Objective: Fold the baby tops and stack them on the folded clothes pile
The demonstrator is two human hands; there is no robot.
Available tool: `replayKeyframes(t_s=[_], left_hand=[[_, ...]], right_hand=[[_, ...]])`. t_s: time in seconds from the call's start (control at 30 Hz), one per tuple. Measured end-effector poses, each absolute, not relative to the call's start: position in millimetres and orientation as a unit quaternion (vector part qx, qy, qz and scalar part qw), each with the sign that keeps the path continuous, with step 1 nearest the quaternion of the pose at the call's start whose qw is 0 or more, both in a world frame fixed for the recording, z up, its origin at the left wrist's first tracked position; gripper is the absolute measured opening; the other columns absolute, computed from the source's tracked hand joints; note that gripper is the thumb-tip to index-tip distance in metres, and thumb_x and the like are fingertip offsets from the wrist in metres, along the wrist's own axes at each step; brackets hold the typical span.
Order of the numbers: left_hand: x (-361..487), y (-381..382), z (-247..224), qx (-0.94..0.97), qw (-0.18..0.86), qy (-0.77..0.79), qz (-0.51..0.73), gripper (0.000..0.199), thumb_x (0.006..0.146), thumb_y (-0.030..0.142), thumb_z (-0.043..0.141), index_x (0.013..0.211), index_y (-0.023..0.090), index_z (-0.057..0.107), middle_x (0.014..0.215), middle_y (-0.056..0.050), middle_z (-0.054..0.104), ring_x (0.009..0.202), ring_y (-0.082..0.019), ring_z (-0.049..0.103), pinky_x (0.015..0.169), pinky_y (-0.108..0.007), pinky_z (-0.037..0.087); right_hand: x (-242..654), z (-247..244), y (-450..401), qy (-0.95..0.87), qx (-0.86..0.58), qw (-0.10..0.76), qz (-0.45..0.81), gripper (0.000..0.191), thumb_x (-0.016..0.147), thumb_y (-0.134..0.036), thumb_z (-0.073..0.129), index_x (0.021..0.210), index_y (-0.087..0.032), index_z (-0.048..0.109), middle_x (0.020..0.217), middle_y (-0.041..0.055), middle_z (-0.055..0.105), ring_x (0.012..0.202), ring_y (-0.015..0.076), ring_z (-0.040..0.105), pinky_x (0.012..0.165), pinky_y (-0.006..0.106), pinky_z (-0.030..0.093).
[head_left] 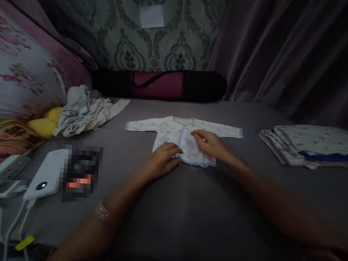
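A small white baby shirt with light blue trim and a faint print lies spread flat, its sleeves stretched out to both sides and its neckline facing away from me. My left hand rests at the lower left of the shirt, over the hem, its fingers loosely bent and the thumb apart from them. On the right front panel, my right hand touches the cloth with bent fingertips near the blue-edged opening. Neither hand shows a clear grip on the fabric. My left hand covers part of the hem.
Folded clothes are stacked at the right. Crumpled cloth lies at the left beside a yellow plush item. A white power bank, cables and a power strip sit nearer. A long black-and-pink bag lies along the wall.
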State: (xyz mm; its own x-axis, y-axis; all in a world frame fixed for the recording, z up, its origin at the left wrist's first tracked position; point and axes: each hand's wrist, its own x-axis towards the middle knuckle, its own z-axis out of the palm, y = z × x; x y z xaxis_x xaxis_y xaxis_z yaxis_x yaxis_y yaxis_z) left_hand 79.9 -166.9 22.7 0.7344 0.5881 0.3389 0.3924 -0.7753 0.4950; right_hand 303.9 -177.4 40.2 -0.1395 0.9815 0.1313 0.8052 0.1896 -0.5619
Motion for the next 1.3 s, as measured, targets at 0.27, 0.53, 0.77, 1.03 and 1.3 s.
replayKeyframes(t_s=[0.27,0.53,0.77,1.03,1.3], left_hand=[[80,-159,6,0.933,0.181,0.248,0.190,0.030,0.095,0.031,0.049,0.121,0.025,0.061,0.123,-0.008,0.058,0.113,-0.020,0.055,0.098,-0.033,0.044],[87,-162,12,0.951,0.106,0.250,0.146,0.030,0.098,0.032,0.041,0.107,0.024,0.068,0.114,-0.008,0.061,0.101,-0.021,0.057,0.090,-0.035,0.047],[86,-165,14,0.961,0.066,0.232,0.138,0.029,0.099,0.024,0.036,0.110,0.019,0.063,0.121,-0.008,0.062,0.104,-0.021,0.057,0.090,-0.036,0.048],[82,-169,15,0.960,0.067,0.234,0.141,0.025,0.098,0.021,0.040,0.110,0.018,0.061,0.114,-0.007,0.066,0.106,-0.021,0.058,0.092,-0.036,0.048],[83,-168,10,0.951,0.084,0.234,0.182,0.027,0.099,0.029,0.040,0.105,0.018,0.064,0.111,-0.007,0.068,0.104,-0.021,0.059,0.094,-0.038,0.048]], right_hand=[[346,1,-139,-0.761,-0.641,0.069,0.075,0.059,0.099,-0.038,0.024,0.149,-0.007,0.031,0.157,0.0123,0.026,0.146,0.0232,0.018,0.118,0.040,0.014],[344,-10,-141,-0.777,-0.626,0.058,0.035,0.064,0.097,-0.045,0.022,0.149,-0.007,0.030,0.158,0.0138,0.023,0.146,0.0248,0.016,0.119,0.042,0.008],[334,-11,-165,-0.814,-0.579,0.051,0.018,0.064,0.098,-0.049,0.019,0.150,-0.012,0.030,0.156,0.0142,0.026,0.145,0.0262,0.020,0.119,0.048,0.011],[316,-5,-218,-0.849,-0.518,0.071,0.073,0.064,0.099,-0.052,0.020,0.153,-0.016,0.021,0.159,0.0110,0.019,0.147,0.0247,0.012,0.120,0.046,0.012],[301,28,-277,-0.861,-0.451,0.066,0.226,0.066,0.098,-0.052,0.030,0.151,-0.013,0.030,0.158,0.0117,0.020,0.146,0.0267,0.015,0.120,0.044,0.016]])
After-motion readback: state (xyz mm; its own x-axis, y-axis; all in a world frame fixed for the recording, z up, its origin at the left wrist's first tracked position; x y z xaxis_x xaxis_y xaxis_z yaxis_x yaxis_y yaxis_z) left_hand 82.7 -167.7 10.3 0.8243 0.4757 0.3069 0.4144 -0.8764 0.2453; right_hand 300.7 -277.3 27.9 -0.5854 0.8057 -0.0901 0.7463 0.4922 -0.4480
